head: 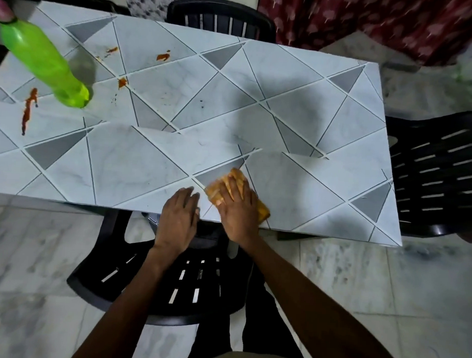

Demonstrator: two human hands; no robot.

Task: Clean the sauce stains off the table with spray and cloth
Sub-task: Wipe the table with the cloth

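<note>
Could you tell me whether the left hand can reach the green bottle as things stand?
Probably yes, with a stretch: the left hand rests open at the near edge of the table, and only sauce stains lie between it and the green bottle.

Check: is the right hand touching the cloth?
Touching. The head view shows the right hand lying flat on the cloth, fingers spread across it, near the front edge of the table.
</note>
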